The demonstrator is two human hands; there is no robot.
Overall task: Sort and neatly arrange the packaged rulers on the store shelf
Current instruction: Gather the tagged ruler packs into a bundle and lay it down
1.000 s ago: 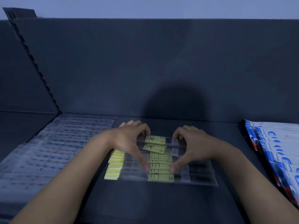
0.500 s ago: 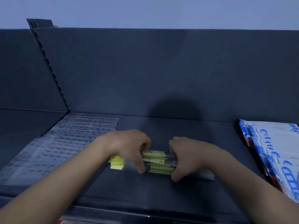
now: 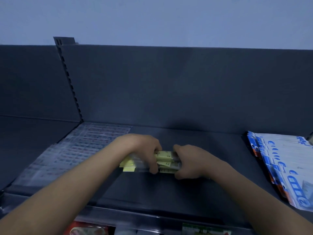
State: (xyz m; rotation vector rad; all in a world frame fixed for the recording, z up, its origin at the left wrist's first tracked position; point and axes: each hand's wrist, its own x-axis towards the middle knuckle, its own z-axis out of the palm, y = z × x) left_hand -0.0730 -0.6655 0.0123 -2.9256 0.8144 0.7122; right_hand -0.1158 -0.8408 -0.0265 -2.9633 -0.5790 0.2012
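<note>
A bundle of clear-packaged rulers with yellow labels (image 3: pixel 165 161) lies gathered into a tight stack in the middle of the dark shelf (image 3: pixel 169 187). My left hand (image 3: pixel 144 148) clasps the stack from the left, fingers over the top and thumb at the front. From the right, my right hand (image 3: pixel 189 160) squeezes the same stack. Yellow label ends stick out at the left, under my left wrist. The right ends of the packages are hidden by my right hand.
A flat row of clear ruler packages (image 3: pixel 76 150) covers the shelf's left part. Blue-and-white packs (image 3: pixel 286 165) lie overlapped at the right. The slotted upright (image 3: pixel 69 78) and dark back panel (image 3: pixel 169 85) rise behind. Goods on a lower shelf (image 3: pixel 88 229) show at the bottom.
The spread-out yellow-label rulers have been pushed together into one compact stack between both hands. The view has tilted up, so the lower shelf edge now shows.
</note>
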